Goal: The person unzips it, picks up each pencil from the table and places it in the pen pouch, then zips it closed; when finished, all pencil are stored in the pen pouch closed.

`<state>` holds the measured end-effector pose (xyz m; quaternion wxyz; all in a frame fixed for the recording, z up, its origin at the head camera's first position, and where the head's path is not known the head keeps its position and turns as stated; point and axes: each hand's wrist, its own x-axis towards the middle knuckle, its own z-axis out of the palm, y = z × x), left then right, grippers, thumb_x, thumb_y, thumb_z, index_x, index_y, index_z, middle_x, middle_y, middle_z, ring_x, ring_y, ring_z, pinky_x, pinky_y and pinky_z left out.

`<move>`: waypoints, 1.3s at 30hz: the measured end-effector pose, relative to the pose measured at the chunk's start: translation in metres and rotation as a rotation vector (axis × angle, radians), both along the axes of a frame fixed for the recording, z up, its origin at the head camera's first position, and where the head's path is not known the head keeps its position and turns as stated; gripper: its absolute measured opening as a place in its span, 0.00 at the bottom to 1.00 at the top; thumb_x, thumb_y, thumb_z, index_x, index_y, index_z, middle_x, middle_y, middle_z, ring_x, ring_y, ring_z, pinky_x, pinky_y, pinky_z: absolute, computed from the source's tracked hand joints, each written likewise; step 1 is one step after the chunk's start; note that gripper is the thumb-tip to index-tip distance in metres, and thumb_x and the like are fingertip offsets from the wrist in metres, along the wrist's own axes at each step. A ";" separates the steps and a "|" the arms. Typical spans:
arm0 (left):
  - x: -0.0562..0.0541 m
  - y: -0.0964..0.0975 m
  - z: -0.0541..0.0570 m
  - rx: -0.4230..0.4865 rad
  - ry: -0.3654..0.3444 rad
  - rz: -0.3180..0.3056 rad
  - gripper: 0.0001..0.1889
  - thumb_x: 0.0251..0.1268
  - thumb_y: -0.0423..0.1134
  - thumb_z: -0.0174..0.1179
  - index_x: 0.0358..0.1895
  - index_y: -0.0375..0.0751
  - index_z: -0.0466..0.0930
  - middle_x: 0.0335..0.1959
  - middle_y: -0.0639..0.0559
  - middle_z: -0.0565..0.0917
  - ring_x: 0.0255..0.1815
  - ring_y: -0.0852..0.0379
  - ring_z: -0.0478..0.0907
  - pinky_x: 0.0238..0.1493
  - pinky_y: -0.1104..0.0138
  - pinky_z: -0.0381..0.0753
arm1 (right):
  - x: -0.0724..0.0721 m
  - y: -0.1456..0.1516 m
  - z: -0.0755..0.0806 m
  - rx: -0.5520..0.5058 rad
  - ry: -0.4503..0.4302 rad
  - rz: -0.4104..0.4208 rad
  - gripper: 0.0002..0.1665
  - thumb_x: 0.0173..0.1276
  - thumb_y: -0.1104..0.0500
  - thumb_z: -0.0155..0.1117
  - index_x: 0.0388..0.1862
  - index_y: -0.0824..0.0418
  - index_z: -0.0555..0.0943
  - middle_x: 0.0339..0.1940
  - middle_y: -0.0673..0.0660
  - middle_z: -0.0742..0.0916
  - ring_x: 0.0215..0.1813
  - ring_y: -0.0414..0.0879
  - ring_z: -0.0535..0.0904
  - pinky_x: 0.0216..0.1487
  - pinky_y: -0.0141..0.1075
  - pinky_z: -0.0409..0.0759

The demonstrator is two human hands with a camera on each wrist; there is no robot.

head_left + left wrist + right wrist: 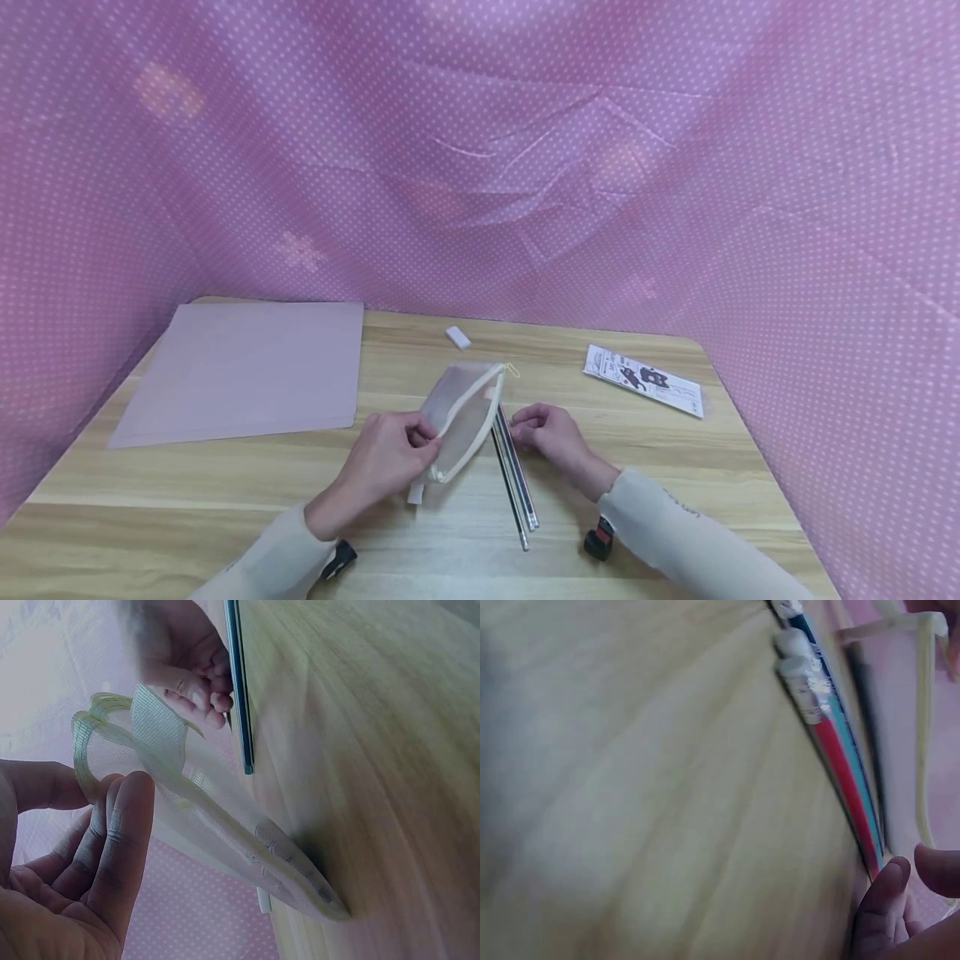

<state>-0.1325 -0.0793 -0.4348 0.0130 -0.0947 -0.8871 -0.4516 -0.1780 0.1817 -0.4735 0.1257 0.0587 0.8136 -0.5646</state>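
Note:
My left hand [390, 450] pinches the rim of a pale mesh zip pouch [450, 390] between thumb and fingers, so its mouth gapes toward the right. Seen from the left wrist, the see-through pouch [202, 817] slants down to the table. Several pencils [516, 483] lie just right of the pouch, their eraser ends toward me. Red, light blue and dark ones [847, 765] show in the right wrist view. At their far part is my right hand [551, 433], fingers bent and fingertips right beside the pencils; I cannot tell whether it grips one.
A white eraser [457, 337] lies behind the pouch. To the right is a flat white packet [643, 381] with black cartoon animals. A large pale sheet [247, 367] covers the left back of the wooden table [187, 492]. Pink dotted cloth [480, 183] hangs around the table.

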 end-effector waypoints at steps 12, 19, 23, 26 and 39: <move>-0.001 0.002 0.001 -0.002 0.009 0.003 0.04 0.55 0.34 0.70 0.26 0.46 0.86 0.21 0.55 0.86 0.21 0.65 0.79 0.21 0.72 0.79 | 0.001 -0.001 -0.001 0.508 0.194 0.244 0.13 0.56 0.59 0.76 0.39 0.59 0.83 0.27 0.48 0.86 0.29 0.40 0.80 0.33 0.32 0.79; 0.000 0.001 0.001 0.000 -0.003 -0.002 0.04 0.55 0.34 0.69 0.26 0.46 0.86 0.21 0.54 0.86 0.21 0.64 0.79 0.20 0.72 0.79 | -0.008 -0.004 0.010 0.683 0.231 0.377 0.10 0.55 0.58 0.76 0.35 0.57 0.83 0.26 0.48 0.86 0.26 0.40 0.79 0.31 0.33 0.78; 0.001 0.000 0.001 0.000 -0.007 -0.004 0.04 0.56 0.35 0.69 0.26 0.46 0.86 0.21 0.55 0.86 0.21 0.64 0.79 0.20 0.72 0.79 | -0.014 -0.006 0.012 0.694 0.192 0.429 0.05 0.55 0.60 0.74 0.31 0.57 0.85 0.22 0.48 0.86 0.23 0.41 0.80 0.27 0.33 0.79; 0.001 0.000 0.000 0.000 -0.002 -0.006 0.04 0.56 0.35 0.69 0.26 0.46 0.86 0.21 0.55 0.86 0.21 0.64 0.79 0.20 0.72 0.79 | -0.016 -0.004 0.010 0.653 0.158 0.420 0.03 0.55 0.62 0.72 0.29 0.56 0.86 0.21 0.48 0.86 0.20 0.40 0.80 0.25 0.32 0.79; 0.000 -0.001 -0.001 0.008 -0.004 -0.008 0.04 0.56 0.34 0.69 0.26 0.46 0.86 0.21 0.55 0.86 0.21 0.64 0.79 0.20 0.72 0.79 | -0.016 0.014 0.004 -0.039 -0.104 0.130 0.13 0.61 0.65 0.62 0.43 0.72 0.80 0.22 0.53 0.84 0.22 0.41 0.78 0.25 0.30 0.81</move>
